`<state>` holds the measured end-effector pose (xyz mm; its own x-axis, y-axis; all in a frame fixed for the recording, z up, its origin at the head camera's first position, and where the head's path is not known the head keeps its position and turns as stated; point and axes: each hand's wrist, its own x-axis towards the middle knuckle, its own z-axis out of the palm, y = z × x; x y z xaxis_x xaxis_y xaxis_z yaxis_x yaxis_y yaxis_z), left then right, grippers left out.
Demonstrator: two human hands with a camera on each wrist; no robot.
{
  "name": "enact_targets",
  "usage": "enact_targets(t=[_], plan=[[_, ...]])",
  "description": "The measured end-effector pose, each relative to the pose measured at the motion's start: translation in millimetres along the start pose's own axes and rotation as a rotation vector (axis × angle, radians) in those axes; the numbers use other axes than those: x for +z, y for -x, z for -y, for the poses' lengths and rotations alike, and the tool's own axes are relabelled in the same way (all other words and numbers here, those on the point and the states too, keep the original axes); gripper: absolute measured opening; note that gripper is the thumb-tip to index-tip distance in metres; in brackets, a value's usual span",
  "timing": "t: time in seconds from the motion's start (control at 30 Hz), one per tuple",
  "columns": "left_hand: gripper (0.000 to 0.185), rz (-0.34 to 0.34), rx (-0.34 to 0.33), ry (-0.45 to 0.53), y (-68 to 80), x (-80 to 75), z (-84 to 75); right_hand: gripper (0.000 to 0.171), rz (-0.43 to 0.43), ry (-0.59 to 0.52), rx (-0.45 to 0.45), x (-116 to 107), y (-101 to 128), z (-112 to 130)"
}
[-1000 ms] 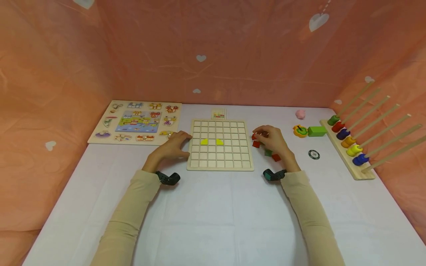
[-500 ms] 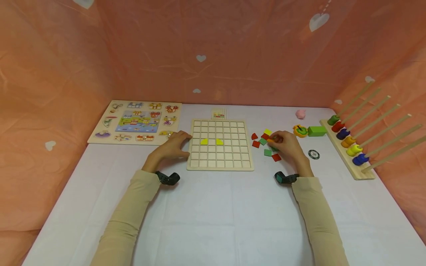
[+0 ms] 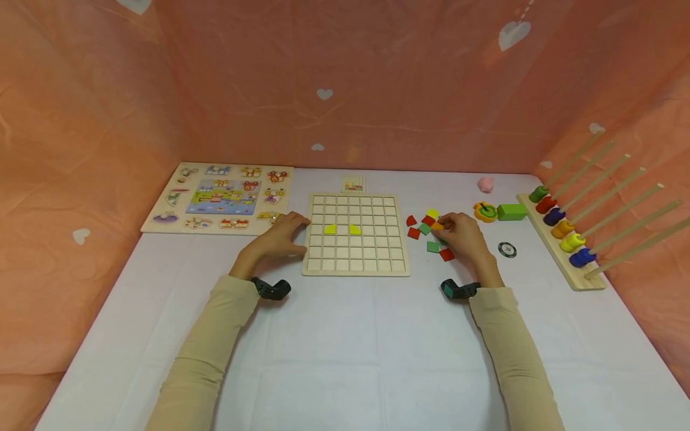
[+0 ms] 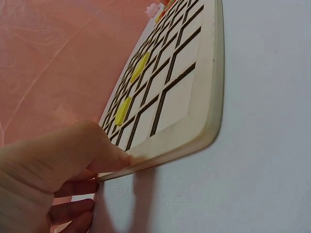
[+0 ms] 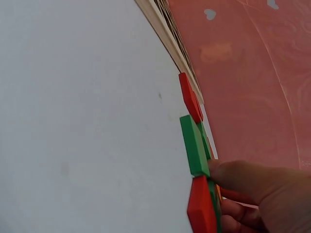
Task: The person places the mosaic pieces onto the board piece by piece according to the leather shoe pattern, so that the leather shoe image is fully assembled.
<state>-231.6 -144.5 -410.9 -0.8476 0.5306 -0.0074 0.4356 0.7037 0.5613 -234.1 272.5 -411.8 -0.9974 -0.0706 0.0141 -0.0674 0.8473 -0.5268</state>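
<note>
A pale wooden grid board (image 3: 356,273) lies mid-table, with two yellow quarter-round pieces (image 3: 330,229) in its cells. My left hand (image 3: 276,237) rests at the board's left edge, fingers and thumb spread apart. In the left wrist view its thumb (image 4: 114,156) touches the rim near a corner. Right of the board, my right hand (image 3: 465,237) pinches an orange tile (image 3: 438,226) among loose tiles. Around it lie red tiles (image 3: 413,233), green tiles (image 3: 433,246), a yellow tile (image 3: 432,213) and a red quarter-round piece (image 3: 411,221). Part of the pile is hidden under the fingers.
A picture puzzle board (image 3: 226,222) stands back left. Behind the grid board is a small pattern card (image 3: 354,184). To the right are a pink figure (image 3: 486,184), a green block (image 3: 512,212), an orange-green toy (image 3: 485,211), a round chip (image 3: 507,249) and a peg rack (image 3: 579,263).
My right hand has moved right from the red pieces by the board to the orange tile, uncovering more tiles. The left hand has stayed at the board's edge.
</note>
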Motion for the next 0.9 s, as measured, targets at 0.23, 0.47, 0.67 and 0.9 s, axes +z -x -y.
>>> enact_targets(t=[0.23, 0.47, 0.67, 0.9], plan=[[0.065, -0.003, 0.006, -0.008, 0.5, -0.5, 0.4, 0.035, -0.05, -0.018, -0.006, -0.2, -0.7, 3.2], [0.064, -0.007, 0.009, -0.009, 0.9, 0.2, 0.9, 0.033, -0.159, -0.076, -0.089, 6.3, -6.8, 28.6], [0.064, -0.009, 0.01, -0.003, 0.9, 0.3, 0.9, 0.031, -0.126, -0.163, -0.304, 24.5, -12.7, 66.0], [0.064, -0.007, 0.006, 0.004, 1.1, 0.1, 0.4, 0.028, -0.068, -0.262, -0.477, 54.6, -14.6, 110.5]])
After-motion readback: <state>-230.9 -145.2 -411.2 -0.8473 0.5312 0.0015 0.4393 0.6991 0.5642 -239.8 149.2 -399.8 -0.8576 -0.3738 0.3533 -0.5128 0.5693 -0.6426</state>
